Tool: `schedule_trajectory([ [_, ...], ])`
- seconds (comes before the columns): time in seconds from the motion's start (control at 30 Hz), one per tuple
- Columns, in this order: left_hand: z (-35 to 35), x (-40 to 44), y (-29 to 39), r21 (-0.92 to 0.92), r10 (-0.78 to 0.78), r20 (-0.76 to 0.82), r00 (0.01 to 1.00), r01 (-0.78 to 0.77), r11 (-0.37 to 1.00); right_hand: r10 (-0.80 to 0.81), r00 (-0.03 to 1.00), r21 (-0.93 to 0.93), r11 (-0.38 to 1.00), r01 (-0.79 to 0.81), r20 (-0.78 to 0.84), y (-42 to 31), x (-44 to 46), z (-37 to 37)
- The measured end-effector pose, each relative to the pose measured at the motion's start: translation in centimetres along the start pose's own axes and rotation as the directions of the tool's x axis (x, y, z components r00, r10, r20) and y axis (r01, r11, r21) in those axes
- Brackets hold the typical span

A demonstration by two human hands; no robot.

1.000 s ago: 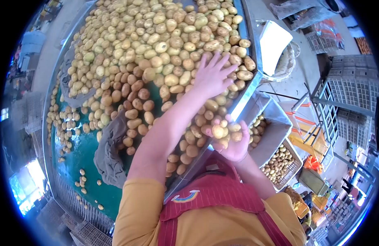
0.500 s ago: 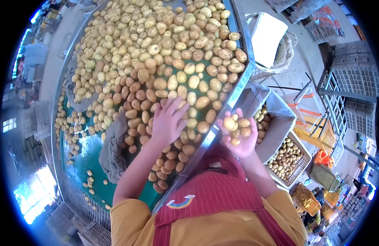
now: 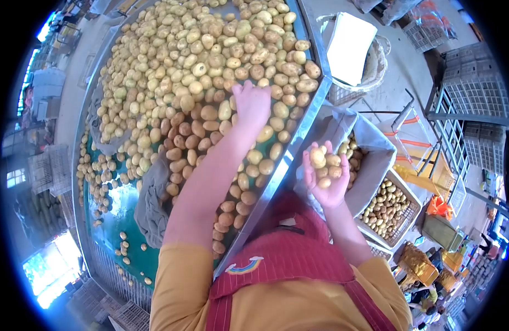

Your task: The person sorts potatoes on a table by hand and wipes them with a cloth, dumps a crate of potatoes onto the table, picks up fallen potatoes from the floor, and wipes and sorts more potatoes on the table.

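Observation:
A broad heap of pale tan potatoes (image 3: 171, 66) covers the green-bottomed, metal-edged sorting table (image 3: 312, 118). Over the potatoes, near the table's right side, my left hand (image 3: 252, 103) reaches down with its fingers curled; whatever is under the fingertips is hidden. My right hand (image 3: 327, 185) is palm up beyond the table's edge, cupped round several small potatoes (image 3: 324, 161). Just right of that hand stands a container with a grey lining (image 3: 375, 149), with more potatoes inside. A crumpled grey cloth (image 3: 153, 207) lies on the table left of my left forearm.
A crate (image 3: 413, 212) of smaller potatoes stands beside the lined container. Behind them is a round basket (image 3: 382, 60) with a white board (image 3: 351, 47) on it. Stacked grey crates (image 3: 477, 91) and a metal trolley frame (image 3: 447, 143) are at the right.
My left hand has moved farther away across the potatoes, and its spread fingers have curled in. My right hand still holds its small potatoes and has shifted slightly right.

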State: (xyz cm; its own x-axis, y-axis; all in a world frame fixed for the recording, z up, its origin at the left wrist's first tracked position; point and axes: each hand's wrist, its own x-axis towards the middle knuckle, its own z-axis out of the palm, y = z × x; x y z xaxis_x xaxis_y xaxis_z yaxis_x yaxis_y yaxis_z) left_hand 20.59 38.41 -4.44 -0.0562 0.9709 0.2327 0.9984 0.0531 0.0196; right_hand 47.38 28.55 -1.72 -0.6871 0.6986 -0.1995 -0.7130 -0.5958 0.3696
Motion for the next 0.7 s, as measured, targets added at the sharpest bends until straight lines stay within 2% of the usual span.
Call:
schedule_trajectory([
  [0.03,0.1,0.2,-0.1,0.013,0.004,0.025,1.000,-0.005,1.000,-0.021,1.000,-0.011,1.000,0.021,-0.010,0.4,0.2,0.5],
  [0.07,0.0,0.4,-0.5,-0.075,-0.020,0.059,0.998,0.025,0.997,-0.049,0.998,-0.018,0.999,0.048,-0.039,0.6,0.2,0.6],
  [0.17,-3.8,-0.9,-0.1,-0.391,-0.176,0.044,0.983,0.179,0.903,-0.125,0.990,-0.071,0.990,0.121,-0.069,1.4,1.0,1.5],
  [0.2,-5.8,-2.0,0.2,-0.569,-0.158,0.118,0.980,0.197,0.798,-0.151,0.986,-0.082,0.986,0.145,-0.066,1.7,1.2,1.6],
  [0.27,-10.0,-6.0,2.3,-0.740,-0.114,-0.008,0.993,0.071,0.669,-0.186,0.980,-0.090,0.980,0.180,-0.071,2.7,1.3,2.0],
  [0.3,-11.5,-8.2,3.4,-0.704,-0.122,0.071,0.990,0.136,0.697,-0.167,0.983,-0.078,0.984,0.161,-0.078,3.0,1.1,1.8],
  [0.33,-12.2,-10.0,4.2,-0.710,-0.057,0.021,0.998,0.055,0.702,-0.144,0.986,-0.070,0.988,0.138,-0.081,3.3,0.9,1.7],
  [0.4,-13.3,-12.8,5.8,-0.664,-0.022,0.007,1.000,0.021,0.747,-0.106,0.988,-0.026,0.994,0.104,-0.111,4.0,0.3,1.1],
  [0.43,-13.4,-13.7,6.2,-0.665,-0.031,0.001,1.000,0.024,0.747,-0.124,0.985,-0.123,0.986,0.110,-0.117,4.3,-0.1,0.6],
  [0.47,-13.3,-14.5,6.4,-0.669,-0.036,0.042,0.998,0.054,0.741,-0.118,0.983,-0.131,0.986,0.100,-0.141,4.5,-0.5,0.1],
  [0.53,-13.3,-15.6,6.7,-0.680,-0.043,0.129,0.991,0.120,0.723,-0.110,0.972,-0.151,0.985,0.080,-0.205,4.9,-1.4,-0.2],
  [0.63,-13.3,-15.8,6.7,-0.714,-0.003,0.147,0.989,0.109,0.692,-0.100,0.975,-0.142,0.987,0.073,-0.196,5.0,-2.2,-1.0],
  [0.67,-13.3,-15.7,6.6,-0.753,-0.028,0.141,0.990,0.126,0.646,-0.086,0.979,-0.080,0.994,0.072,-0.185,4.7,-2.3,-1.7],
  [0.7,-13.2,-15.6,6.5,-0.802,-0.039,0.132,0.991,0.129,0.583,-0.109,0.978,-0.124,0.988,0.088,-0.176,4.4,-2.5,-1.7],
])
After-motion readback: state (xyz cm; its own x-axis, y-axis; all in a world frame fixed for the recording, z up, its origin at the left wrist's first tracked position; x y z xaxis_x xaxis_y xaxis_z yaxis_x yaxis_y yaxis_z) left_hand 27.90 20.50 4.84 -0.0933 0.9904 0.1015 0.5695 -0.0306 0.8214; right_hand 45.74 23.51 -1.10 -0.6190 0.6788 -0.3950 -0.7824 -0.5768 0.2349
